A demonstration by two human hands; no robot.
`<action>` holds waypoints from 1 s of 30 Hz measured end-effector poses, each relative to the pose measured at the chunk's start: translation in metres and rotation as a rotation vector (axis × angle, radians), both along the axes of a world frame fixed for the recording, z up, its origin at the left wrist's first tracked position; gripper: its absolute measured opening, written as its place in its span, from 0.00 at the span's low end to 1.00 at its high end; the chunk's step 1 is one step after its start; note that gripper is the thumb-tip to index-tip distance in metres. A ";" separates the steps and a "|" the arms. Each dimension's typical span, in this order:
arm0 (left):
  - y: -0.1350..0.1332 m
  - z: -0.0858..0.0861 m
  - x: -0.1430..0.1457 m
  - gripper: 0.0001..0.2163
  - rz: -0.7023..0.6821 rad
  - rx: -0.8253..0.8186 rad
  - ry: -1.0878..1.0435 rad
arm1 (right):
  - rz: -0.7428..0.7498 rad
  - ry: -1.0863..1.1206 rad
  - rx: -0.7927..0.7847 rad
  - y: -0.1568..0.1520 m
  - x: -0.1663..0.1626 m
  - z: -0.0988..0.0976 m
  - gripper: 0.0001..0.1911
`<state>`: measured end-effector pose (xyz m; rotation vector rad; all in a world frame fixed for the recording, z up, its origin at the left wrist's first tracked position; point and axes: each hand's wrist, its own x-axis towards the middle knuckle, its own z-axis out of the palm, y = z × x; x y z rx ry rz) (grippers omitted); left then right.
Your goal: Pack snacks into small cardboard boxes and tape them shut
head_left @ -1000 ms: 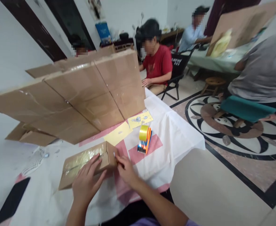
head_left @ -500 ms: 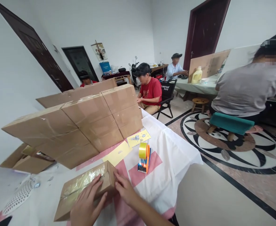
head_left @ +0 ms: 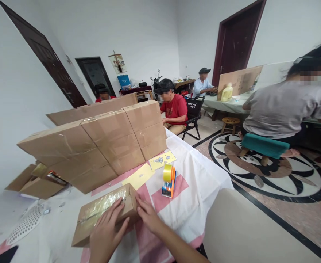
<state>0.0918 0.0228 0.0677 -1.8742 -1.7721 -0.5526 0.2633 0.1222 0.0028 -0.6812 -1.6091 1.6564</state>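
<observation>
A small brown cardboard box [head_left: 100,208] lies on the cloth-covered table, with shiny clear tape running along the seam of its top. Across that top my left hand [head_left: 107,223] rests flat, fingers stretched forward and thumb spread along the near side. My right hand [head_left: 149,213] presses its extended fingers against the box's right end. Beyond the right hand stands a tape dispenser [head_left: 169,181], orange and blue, with a yellowish roll of tape. Yellow printed sheets [head_left: 138,177] lie behind the box.
Stacked cartons [head_left: 105,142] form a wall across the table's far side. An open carton [head_left: 41,182] is at the left, near a white perforated piece [head_left: 25,224]. Several people sit beyond, one in a grey shirt [head_left: 275,109] on a green-topped stool [head_left: 266,145].
The view has shifted slightly, so the box, both hands and the cartons sit a little further right in it. Both hands keep nearly the same places on the box.
</observation>
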 end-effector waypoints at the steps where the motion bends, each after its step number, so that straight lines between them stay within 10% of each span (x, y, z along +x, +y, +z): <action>1: 0.000 0.001 0.000 0.21 -0.001 0.001 0.004 | 0.016 0.006 -0.004 0.001 0.001 0.002 0.45; 19: -0.003 0.004 0.003 0.20 -0.030 -0.013 -0.036 | 0.120 0.027 -0.053 0.002 0.013 0.010 0.49; 26: -0.010 0.009 -0.008 0.19 -0.141 0.012 -0.045 | 0.250 -0.271 0.435 0.026 0.023 0.033 0.80; 30: -0.020 0.013 -0.011 0.19 -0.227 0.014 -0.018 | 0.308 -0.175 0.571 0.033 0.012 0.047 0.78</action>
